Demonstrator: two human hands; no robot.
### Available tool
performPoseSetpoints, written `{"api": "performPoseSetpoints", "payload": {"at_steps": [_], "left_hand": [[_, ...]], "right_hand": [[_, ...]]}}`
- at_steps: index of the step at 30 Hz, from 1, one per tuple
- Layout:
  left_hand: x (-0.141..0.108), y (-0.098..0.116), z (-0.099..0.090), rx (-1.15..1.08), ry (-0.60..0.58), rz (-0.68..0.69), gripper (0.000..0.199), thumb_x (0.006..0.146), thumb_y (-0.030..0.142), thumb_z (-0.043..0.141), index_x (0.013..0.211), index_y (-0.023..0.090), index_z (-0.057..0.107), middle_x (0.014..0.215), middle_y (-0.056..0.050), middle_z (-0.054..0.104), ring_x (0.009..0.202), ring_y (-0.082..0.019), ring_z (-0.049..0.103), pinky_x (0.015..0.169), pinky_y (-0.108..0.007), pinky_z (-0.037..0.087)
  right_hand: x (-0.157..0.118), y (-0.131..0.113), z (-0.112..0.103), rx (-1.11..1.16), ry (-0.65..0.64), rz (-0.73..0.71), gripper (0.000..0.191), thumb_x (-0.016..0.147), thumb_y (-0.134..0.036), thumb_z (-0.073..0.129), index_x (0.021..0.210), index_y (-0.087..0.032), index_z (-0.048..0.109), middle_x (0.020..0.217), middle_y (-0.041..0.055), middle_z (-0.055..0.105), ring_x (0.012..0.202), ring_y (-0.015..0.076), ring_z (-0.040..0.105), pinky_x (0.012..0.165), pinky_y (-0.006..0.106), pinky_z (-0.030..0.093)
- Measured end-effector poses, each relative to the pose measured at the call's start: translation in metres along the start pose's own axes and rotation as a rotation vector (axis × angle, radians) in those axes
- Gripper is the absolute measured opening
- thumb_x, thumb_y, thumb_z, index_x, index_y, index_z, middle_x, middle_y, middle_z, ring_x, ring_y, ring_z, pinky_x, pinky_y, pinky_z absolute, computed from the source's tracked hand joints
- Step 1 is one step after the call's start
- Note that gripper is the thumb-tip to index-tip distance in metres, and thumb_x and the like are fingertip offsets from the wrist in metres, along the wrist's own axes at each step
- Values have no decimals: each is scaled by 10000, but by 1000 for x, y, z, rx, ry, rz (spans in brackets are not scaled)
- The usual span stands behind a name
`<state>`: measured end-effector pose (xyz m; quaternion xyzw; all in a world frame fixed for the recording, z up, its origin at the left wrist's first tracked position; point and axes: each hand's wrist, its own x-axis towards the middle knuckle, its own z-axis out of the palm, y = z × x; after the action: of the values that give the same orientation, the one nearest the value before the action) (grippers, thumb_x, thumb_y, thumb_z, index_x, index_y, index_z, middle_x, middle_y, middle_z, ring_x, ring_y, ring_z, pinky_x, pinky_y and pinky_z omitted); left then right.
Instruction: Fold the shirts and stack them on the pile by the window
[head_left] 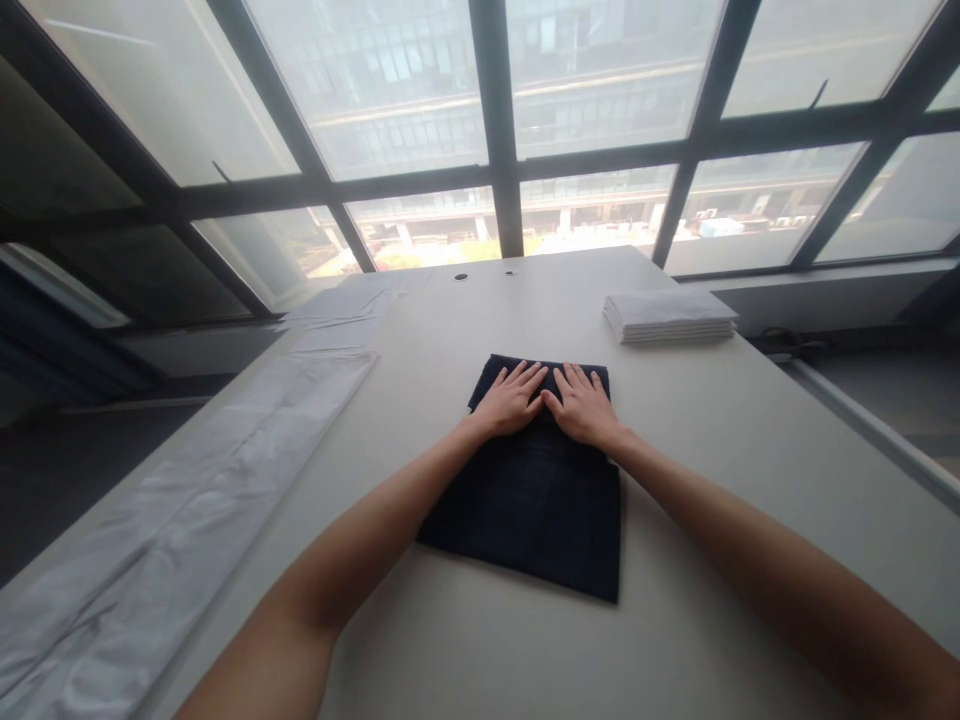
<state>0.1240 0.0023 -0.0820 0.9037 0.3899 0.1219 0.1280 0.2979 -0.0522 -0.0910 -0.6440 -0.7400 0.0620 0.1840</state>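
A folded dark navy cloth (536, 510) lies flat in the middle of the white table (712, 480). My left hand (511, 398) rests palm down on its far part, toward the left, fingers stretched out and apart. Beside it, my right hand (583, 402) presses flat on the same far part, also with spread fingers. The two thumbs almost meet or touch at the middle of the cloth. Neither hand grips anything. Part of the cloth's far half is hidden under my hands.
A neat stack of folded white cloths (667, 316) sits at the back right. Clear plastic film or bags (187, 500) run along the left side, with white sheets (337, 310) beyond them. Large framed windows (420, 110) rise behind the table's far edge, which has two small holes near it.
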Motion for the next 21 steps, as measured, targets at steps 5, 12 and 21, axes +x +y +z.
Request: {"api": "performPoseSetpoints", "payload": {"at_steps": [5,12,21], "left_hand": [[-5,-24,-12,-60,16,-137,626,996,583,418,1542,274,405,1662,-63,250,1552,-288,122,1236,-502,13],[-6,-76,-32,-230,242,-448,598,940,449,552,1421,96,526,1531,-219,458,1471,-336,347,1200,-442,242],[3,-88,-69,-576,2,-617,307,598,362,926,686,154,719,534,-45,602,621,-268,686,586,-346,523]], "right_hand": [[-2,25,-7,73,-36,137,741,1002,-638,288,1561,-156,350,1669,168,190,1549,318,99,1208,611,-21],[-1,58,-30,245,170,290,627,980,-472,445,1434,-41,479,1522,276,434,1456,377,338,1195,531,240],[13,76,-82,1019,-303,656,207,776,-275,726,927,-191,612,836,95,671,793,247,695,693,398,613]]}}
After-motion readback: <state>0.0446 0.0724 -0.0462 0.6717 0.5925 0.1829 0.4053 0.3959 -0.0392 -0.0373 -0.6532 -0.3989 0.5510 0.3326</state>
